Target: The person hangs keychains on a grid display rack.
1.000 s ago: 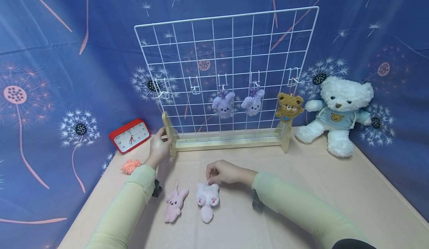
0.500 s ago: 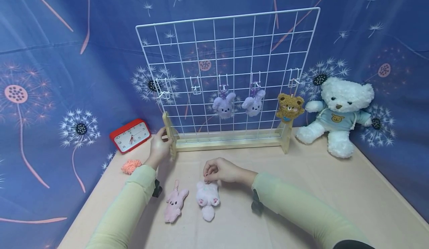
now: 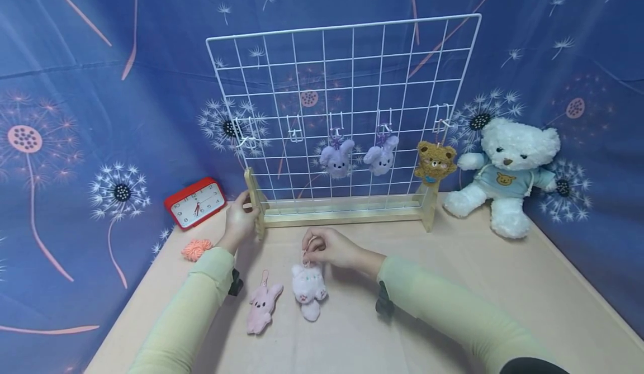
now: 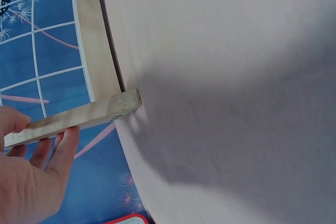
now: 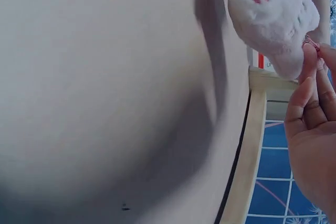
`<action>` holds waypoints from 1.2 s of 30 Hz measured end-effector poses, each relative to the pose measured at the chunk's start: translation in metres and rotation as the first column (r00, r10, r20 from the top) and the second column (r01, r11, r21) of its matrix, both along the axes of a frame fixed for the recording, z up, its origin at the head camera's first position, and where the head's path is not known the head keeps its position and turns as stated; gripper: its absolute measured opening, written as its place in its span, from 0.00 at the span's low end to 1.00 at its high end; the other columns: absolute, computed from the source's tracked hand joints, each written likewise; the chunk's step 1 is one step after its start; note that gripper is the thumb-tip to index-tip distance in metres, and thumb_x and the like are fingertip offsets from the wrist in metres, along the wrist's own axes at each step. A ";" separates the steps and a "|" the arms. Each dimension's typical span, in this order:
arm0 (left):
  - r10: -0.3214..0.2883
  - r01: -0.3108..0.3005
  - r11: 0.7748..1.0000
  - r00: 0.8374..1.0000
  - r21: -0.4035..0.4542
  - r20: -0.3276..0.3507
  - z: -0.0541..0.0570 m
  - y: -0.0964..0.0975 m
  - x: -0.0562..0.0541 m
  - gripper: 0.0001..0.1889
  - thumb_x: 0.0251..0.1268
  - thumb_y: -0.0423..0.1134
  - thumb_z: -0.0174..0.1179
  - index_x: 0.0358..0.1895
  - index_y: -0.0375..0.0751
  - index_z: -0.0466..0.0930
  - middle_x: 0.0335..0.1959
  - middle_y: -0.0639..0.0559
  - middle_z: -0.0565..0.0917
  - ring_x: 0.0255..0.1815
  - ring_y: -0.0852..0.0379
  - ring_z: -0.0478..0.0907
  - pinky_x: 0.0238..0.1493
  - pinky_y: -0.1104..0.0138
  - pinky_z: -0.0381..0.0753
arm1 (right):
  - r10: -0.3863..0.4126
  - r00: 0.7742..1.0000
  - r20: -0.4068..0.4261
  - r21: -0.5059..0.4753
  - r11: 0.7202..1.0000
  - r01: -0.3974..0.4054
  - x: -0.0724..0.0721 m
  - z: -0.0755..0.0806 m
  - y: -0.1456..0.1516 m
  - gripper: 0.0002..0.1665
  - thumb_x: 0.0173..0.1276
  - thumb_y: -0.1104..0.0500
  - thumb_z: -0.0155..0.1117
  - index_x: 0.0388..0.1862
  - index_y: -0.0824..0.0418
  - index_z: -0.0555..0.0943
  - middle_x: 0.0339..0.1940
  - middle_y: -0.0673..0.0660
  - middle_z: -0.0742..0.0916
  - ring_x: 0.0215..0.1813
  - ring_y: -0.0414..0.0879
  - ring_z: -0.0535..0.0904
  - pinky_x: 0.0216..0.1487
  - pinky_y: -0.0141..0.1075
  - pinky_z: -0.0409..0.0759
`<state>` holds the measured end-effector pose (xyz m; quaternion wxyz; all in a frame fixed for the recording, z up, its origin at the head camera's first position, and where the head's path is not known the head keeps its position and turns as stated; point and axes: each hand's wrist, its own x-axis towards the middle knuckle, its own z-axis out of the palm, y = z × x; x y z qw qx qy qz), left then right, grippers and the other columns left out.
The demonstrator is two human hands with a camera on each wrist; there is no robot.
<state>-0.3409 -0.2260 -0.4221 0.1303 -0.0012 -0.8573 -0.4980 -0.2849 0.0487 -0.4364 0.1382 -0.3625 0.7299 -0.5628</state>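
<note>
A: Which way does the plush in hand point?

B: The white plush charm [image 3: 309,287] has its ears toward the wire rack [image 3: 347,27] and its tail toward the person. Its long axis runs nearly straight from rack side to person side, the tail end a touch to the right. Both feet, with pink paw pads, face the person.

A: Where is it relative to the hands?

B: Just below the right hand [image 3: 329,248], on the person's side of it, over the table [image 3: 362,318]. Thumb and fingertips pinch its pinkish loop [image 5: 313,41]. I cannot tell whether the tail touches the tabletop.

A: And the left hand?

B: The left hand [image 3: 240,217] is farther off, beyond the plush and to its left. It grips the rack's left wooden leg [image 4: 97,113], thumb on one side, fingers on the other.

A: Anything beside the plush?

B: A pink plush charm [image 3: 263,308] lies just to its left, apart from both hands. Its loop points toward the rack, and its body slants, top end to the right. On the rack hang two lilac plush charms [image 3: 337,161] and, at the right, a brown bear charm [image 3: 435,162].
</note>
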 end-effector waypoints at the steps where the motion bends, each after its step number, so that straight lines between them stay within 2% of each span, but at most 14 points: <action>1: -0.001 0.001 1.000 1.000 0.000 0.001 0.000 0.000 0.000 0.31 0.71 0.26 0.55 0.76 0.36 0.64 0.67 0.32 0.74 0.61 0.32 0.78 0.62 0.48 0.81 | -0.003 1.000 -0.010 0.002 1.000 0.003 0.000 0.001 0.000 0.11 0.63 0.73 0.71 0.42 0.70 0.78 0.34 0.61 0.90 0.36 0.42 0.87 0.45 0.36 0.88; 5: -0.011 0.011 1.000 1.000 0.001 0.009 0.000 -0.001 0.000 0.31 0.71 0.26 0.54 0.77 0.36 0.63 0.67 0.31 0.73 0.62 0.32 0.77 0.62 0.48 0.81 | -0.015 1.000 -0.024 0.005 1.000 0.015 0.000 0.007 -0.003 0.11 0.63 0.73 0.71 0.42 0.69 0.79 0.34 0.59 0.89 0.37 0.42 0.86 0.47 0.37 0.88; 9: -0.018 0.018 1.000 1.000 0.004 0.020 0.000 -0.002 -0.001 0.31 0.72 0.26 0.54 0.78 0.37 0.61 0.68 0.32 0.72 0.63 0.33 0.76 0.63 0.48 0.80 | -0.011 1.000 -0.028 -0.010 1.000 0.010 -0.002 0.013 -0.005 0.10 0.64 0.74 0.70 0.43 0.69 0.80 0.35 0.63 0.89 0.38 0.43 0.87 0.48 0.39 0.88; 16: -0.017 0.017 1.000 1.000 0.009 0.013 0.002 -0.001 -0.002 0.32 0.71 0.26 0.54 0.78 0.38 0.61 0.68 0.33 0.73 0.62 0.33 0.76 0.62 0.49 0.81 | -0.053 0.994 -0.095 -0.015 0.999 0.051 -0.008 0.027 -0.003 0.10 0.65 0.72 0.70 0.43 0.67 0.80 0.34 0.60 0.90 0.38 0.44 0.87 0.50 0.38 0.87; 22: -0.016 0.016 1.000 1.000 0.005 0.010 0.003 0.000 -0.002 0.32 0.71 0.26 0.54 0.78 0.38 0.62 0.68 0.33 0.73 0.62 0.33 0.77 0.62 0.49 0.81 | -0.132 0.980 -0.147 -0.027 0.991 0.130 -0.009 0.041 -0.001 0.10 0.65 0.71 0.71 0.43 0.66 0.81 0.35 0.57 0.90 0.39 0.44 0.86 0.42 0.34 0.83; 27: -0.019 0.019 1.000 1.000 0.011 0.013 0.002 -0.001 -0.002 0.32 0.71 0.26 0.54 0.78 0.39 0.61 0.69 0.33 0.72 0.62 0.33 0.77 0.62 0.48 0.81 | -0.226 0.946 -0.232 -0.056 0.974 0.219 -0.011 0.054 0.000 0.10 0.64 0.69 0.73 0.42 0.64 0.81 0.35 0.56 0.89 0.38 0.43 0.85 0.36 0.32 0.80; 32: -0.017 0.017 1.000 1.000 0.016 0.022 0.001 -0.001 0.000 0.32 0.72 0.27 0.54 0.78 0.38 0.62 0.68 0.33 0.72 0.62 0.33 0.76 0.63 0.48 0.80 | -0.299 0.899 -0.320 -0.082 0.954 0.288 -0.011 0.068 0.001 0.10 0.64 0.69 0.73 0.41 0.61 0.82 0.33 0.52 0.90 0.35 0.42 0.86 0.31 0.33 0.81; 36: -0.014 0.014 1.000 1.000 0.016 0.017 0.000 -0.001 0.000 0.31 0.72 0.26 0.54 0.78 0.37 0.61 0.68 0.32 0.72 0.62 0.32 0.76 0.63 0.47 0.80 | -0.354 0.857 -0.374 -0.104 0.935 0.340 -0.012 0.080 0.000 0.09 0.65 0.68 0.73 0.41 0.60 0.82 0.32 0.51 0.90 0.33 0.42 0.85 0.32 0.34 0.82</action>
